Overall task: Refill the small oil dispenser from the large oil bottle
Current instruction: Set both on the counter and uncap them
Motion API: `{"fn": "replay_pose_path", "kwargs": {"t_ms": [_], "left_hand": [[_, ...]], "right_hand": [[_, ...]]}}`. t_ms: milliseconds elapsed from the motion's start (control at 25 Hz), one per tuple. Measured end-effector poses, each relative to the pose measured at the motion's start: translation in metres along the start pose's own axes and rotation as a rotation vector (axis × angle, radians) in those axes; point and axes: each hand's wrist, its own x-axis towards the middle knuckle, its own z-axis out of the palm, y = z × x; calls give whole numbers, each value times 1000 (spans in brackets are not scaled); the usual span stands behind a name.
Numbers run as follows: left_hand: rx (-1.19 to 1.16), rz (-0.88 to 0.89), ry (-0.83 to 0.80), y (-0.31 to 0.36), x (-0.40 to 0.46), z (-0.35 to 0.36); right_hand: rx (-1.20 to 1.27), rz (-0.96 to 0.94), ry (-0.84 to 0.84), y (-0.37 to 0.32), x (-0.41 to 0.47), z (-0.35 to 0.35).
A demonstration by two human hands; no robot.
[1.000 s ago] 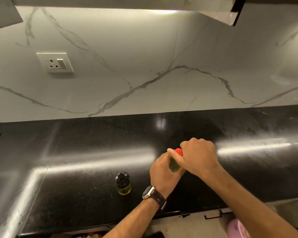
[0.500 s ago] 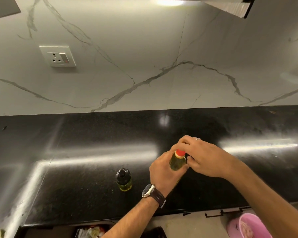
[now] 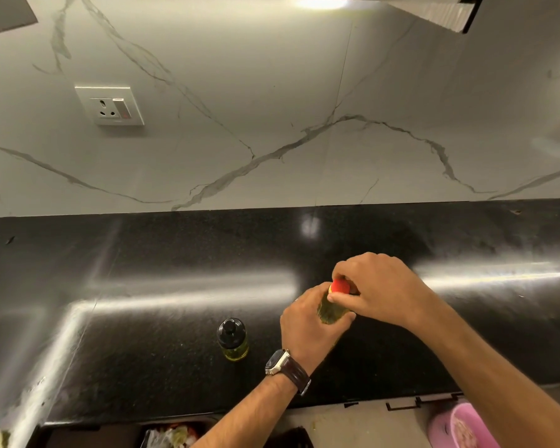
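The large oil bottle [image 3: 330, 310] stands upright on the black counter [image 3: 162, 376], yellow oil showing through its neck. My left hand [image 3: 307, 328] grips its body, mostly hiding it. On top, my right hand [image 3: 379, 286] pinches the red cap [image 3: 340, 285] between thumb and fingers. The small oil dispenser [image 3: 232, 339], with a black top and a little yellow oil at the bottom, stands untouched on the counter a hand's width to the left of the bottle.
A white marble backsplash with a wall socket [image 3: 110, 105] rises behind the counter. A pink tub [image 3: 463, 426] sits below the counter edge at lower right. An open drawer or bin with wrappers [image 3: 172, 436] shows below the front edge.
My right hand has shifted its grip on the red cap, from covering it to pinching it with the fingertips. The bottle and dispenser stay in place.
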Motion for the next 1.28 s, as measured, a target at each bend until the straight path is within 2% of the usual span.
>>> {"fn": "replay_pose_path", "kwargs": {"t_ms": [80, 160, 280, 400, 480, 640, 800, 1040, 1200, 1280], "left_hand": [[-7, -2, -6, -1, -1, -1], [-14, -9, -4, -2, -2, -1], [-32, -10, -9, -5, -2, 0], [-52, -12, -13, -7, 0, 1], [-52, -3, -24, -9, 0, 2], [-63, -11, -40, -12, 2, 4], [-66, 1, -52, -11, 2, 6], [-142, -122, -48, -20, -37, -16], [-106, -169, -28, -64, -112, -55], [-41, -277, -33, -98, -149, -72]], "right_hand": [[104, -39, 53, 9, -7, -4], [190, -12, 176, 24, -15, 0], [178, 222, 236, 65, -22, 34], [151, 550, 52, 115, -31, 100], [191, 700, -84, 141, -45, 143], [283, 818, -177, 163, -65, 204], [382, 852, -199, 169, -66, 229], [419, 903, -149, 163, -79, 245], [386, 973, -135, 113, -92, 232], [456, 999, -79, 66, -99, 227]]}}
